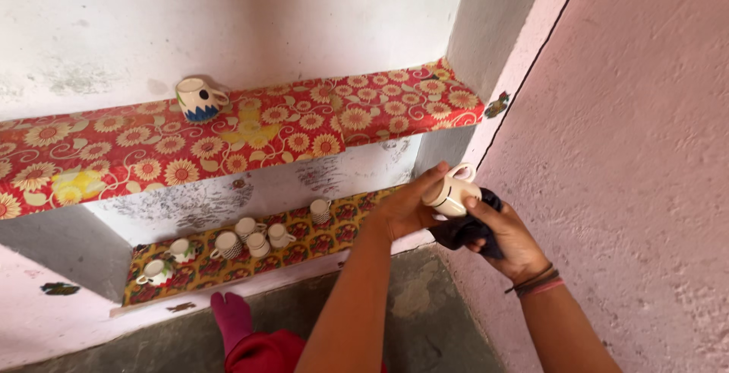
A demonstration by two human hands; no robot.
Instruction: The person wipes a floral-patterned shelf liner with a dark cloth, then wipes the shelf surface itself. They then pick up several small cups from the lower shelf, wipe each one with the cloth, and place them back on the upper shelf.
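Observation:
My left hand [404,207] grips a cream ceramic cup [449,193] by its side, with the handle pointing up. My right hand [507,241] holds a dark blue cloth [469,230] pressed against the cup's underside. Both hands meet in front of the lower wall shelf's right end. A bracelet and bands sit on my right wrist.
The upper shelf [319,126], lined with red flowered paper, holds one blue-and-white mug [199,99]. On the lower shelf [228,263], lined with yellow-red paper, stand several small cups [248,240]. A pink wall [630,137] rises at right. Red clothing [254,342] shows below.

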